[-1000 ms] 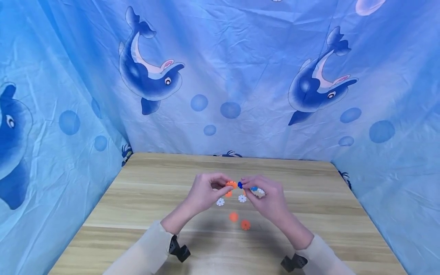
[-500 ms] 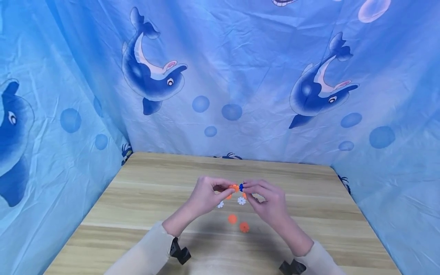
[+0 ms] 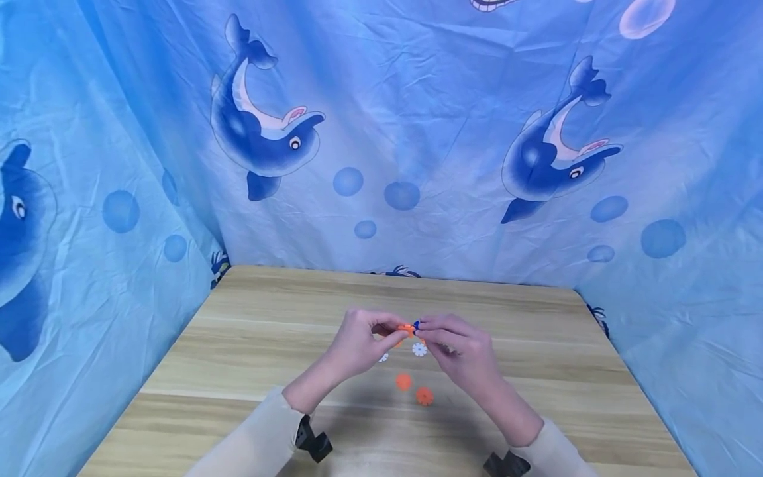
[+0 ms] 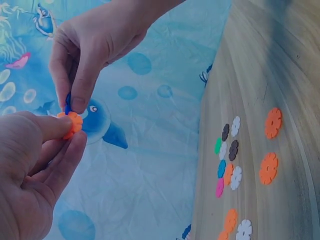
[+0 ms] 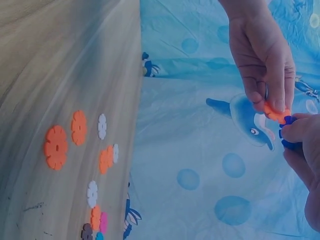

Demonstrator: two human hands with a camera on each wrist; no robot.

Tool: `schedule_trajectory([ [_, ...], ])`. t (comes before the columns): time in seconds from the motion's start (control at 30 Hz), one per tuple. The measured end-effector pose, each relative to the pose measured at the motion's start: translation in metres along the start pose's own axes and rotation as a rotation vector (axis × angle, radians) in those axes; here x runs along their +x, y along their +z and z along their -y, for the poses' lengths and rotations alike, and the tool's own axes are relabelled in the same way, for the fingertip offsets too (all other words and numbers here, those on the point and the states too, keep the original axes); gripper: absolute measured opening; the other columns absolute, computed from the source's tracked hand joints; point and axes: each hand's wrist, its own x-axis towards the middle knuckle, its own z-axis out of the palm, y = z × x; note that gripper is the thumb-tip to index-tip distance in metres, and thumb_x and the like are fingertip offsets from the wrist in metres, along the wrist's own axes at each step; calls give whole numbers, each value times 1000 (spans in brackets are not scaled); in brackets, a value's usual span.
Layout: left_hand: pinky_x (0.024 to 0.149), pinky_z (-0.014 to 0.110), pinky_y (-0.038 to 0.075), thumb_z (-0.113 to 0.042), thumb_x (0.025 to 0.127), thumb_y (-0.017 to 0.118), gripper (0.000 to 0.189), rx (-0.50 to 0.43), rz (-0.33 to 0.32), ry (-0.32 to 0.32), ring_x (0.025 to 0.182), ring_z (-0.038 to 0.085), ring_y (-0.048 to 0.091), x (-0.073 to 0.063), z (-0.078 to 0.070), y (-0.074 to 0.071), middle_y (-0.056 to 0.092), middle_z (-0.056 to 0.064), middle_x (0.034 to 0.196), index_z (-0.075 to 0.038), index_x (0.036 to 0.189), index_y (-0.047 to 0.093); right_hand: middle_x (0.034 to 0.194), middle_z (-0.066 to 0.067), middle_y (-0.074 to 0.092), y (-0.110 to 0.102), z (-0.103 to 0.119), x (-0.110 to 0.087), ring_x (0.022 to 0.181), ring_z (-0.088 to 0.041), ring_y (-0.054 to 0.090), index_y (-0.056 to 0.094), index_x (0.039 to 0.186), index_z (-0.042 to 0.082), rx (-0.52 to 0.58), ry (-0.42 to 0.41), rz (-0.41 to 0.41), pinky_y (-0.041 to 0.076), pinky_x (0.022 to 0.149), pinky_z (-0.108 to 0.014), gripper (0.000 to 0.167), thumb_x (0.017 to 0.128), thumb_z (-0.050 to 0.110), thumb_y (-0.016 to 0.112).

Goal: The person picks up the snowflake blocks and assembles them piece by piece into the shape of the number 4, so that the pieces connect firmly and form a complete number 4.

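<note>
My left hand (image 3: 357, 343) pinches an orange flower-shaped snowflake disc (image 4: 76, 121) between thumb and fingers. From the other side, my right hand (image 3: 471, 351) pinches a dark blue notched disc (image 5: 289, 145) of the same sort. Both are held up above the table. Their edges meet, with the blue one standing crosswise to the orange; whether the notches are locked together I cannot tell. Fingers cover part of each disc.
On the wooden table (image 3: 250, 371) lie two orange discs (image 5: 56, 147) close to me, a white disc (image 3: 419, 349) behind them, and several more in mixed colours, such as a pink disc (image 4: 220, 187). A blue dolphin-print cloth (image 3: 381, 132) hangs round the table.
The two discs have come from slightly apart to touching. My right hand has shifted a little left and turned the blue disc. The head view tilted slightly early on.
</note>
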Motion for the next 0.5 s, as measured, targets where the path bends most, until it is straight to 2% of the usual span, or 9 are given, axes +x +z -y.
schedule_trajectory([
  [0.23,73,20,64,-3,92,81,8,26,1,8,77,19,80,0,-1,0,83,9,91,-3,99,84,89,-12,81,1,1,1,84,-30,81,82,86,0,-15,-89,12,66,78,-30,18,74,-11,90],
  [0.33,73,20,64,-3,92,81,7,43,0,15,77,15,79,0,-2,-1,83,8,90,-4,99,84,88,-11,81,2,1,2,83,-28,81,83,88,0,-41,-114,5,66,76,-30,3,90,-1,82],
  [0.43,74,19,64,-3,92,82,7,62,2,23,77,12,78,1,-3,-1,83,7,90,-5,98,84,87,-10,81,2,1,2,82,-27,81,83,90,1,-64,-133,-1,66,75,-29,22,103,11,69],
  [0.5,74,19,64,-4,92,82,7,73,6,27,77,12,78,1,-4,-1,83,7,91,-5,98,84,87,-9,81,2,1,3,82,-26,81,84,90,1,-75,-148,-4,66,74,-29,29,106,15,64],
])
